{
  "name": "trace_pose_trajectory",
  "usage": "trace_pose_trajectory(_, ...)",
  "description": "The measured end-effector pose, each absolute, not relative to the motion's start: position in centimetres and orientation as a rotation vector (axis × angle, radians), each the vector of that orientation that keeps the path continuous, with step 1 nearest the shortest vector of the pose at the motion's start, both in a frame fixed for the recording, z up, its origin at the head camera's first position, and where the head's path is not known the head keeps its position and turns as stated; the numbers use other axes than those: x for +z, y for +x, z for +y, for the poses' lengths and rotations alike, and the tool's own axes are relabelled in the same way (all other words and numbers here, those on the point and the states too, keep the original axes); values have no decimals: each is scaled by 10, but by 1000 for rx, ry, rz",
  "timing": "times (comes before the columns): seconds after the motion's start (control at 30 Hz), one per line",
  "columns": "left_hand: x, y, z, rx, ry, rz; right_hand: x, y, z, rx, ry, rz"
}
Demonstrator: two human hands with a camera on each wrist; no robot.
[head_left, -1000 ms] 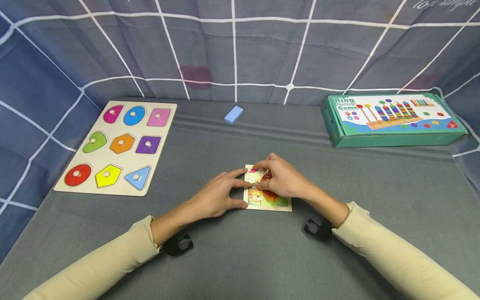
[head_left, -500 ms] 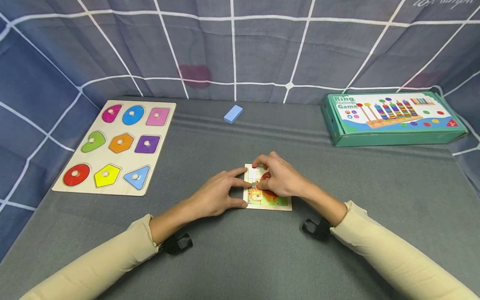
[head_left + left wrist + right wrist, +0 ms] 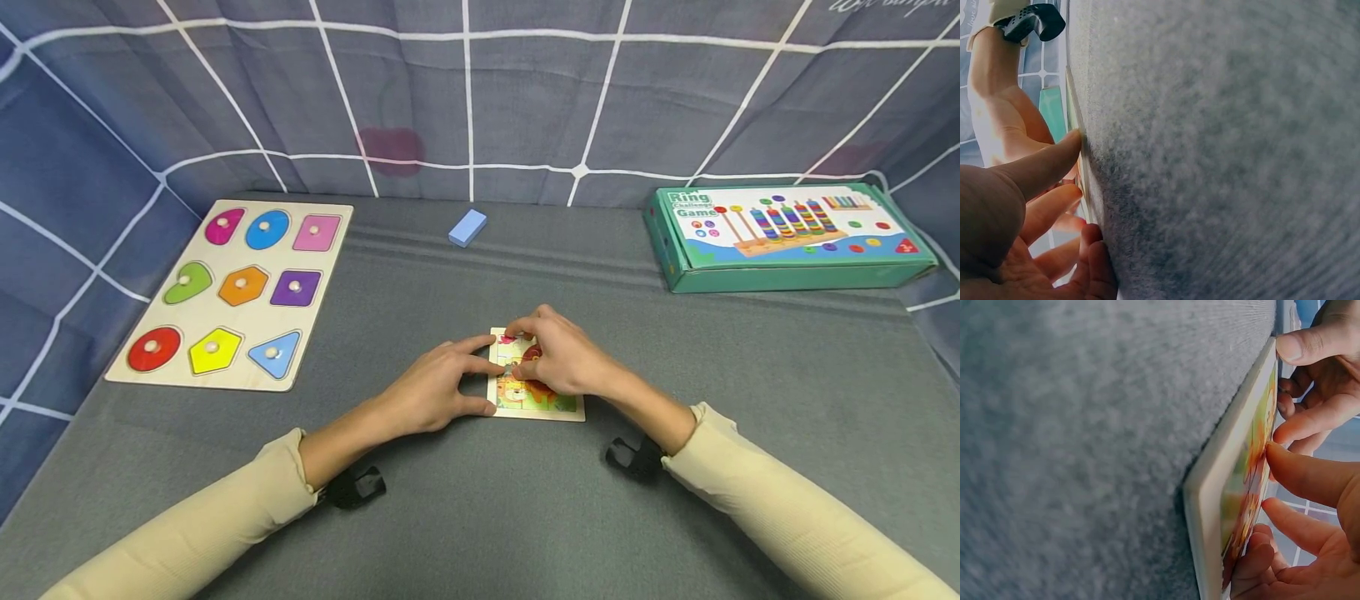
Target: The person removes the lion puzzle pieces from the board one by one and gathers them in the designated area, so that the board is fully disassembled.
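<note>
A small wooden jigsaw puzzle (image 3: 540, 411) with a colourful cartoon picture lies flat on the grey cloth. My left hand (image 3: 438, 387) rests at its left side, fingers spread, thumb near the lower left corner and a fingertip near the upper one. Bent over the picture, my right hand (image 3: 564, 354) has thumb and index finger on a piece in the upper left part and covers much of the rest. The right wrist view shows the puzzle's pale frame (image 3: 1200, 494) edge-on, with right fingertips (image 3: 1275, 456) on its face. In the left wrist view the left thumb (image 3: 1054, 162) touches the edge.
A wooden shape board (image 3: 277, 258) with coloured knobbed pieces lies at the left. A small blue block (image 3: 468, 227) sits at the back. The green ring game box (image 3: 795, 279) stands at the back right, before a blue checked cloth wall (image 3: 525, 100).
Under my right index finger, the puzzle's upper left part showed pink, then white half a second ago, and shows pink again now. The left hand has stayed in place.
</note>
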State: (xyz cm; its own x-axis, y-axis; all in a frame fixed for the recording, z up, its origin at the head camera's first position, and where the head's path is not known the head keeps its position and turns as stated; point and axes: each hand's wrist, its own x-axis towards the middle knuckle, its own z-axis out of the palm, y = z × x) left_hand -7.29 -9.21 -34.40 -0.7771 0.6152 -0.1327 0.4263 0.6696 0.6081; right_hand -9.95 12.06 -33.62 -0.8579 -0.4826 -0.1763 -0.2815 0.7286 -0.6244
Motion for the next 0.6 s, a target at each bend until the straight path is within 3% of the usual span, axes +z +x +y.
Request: trace_pose_trajectory(0.6,-345,-74,-93,823,838,2554,-339,-107,118,-948,-602,2598)
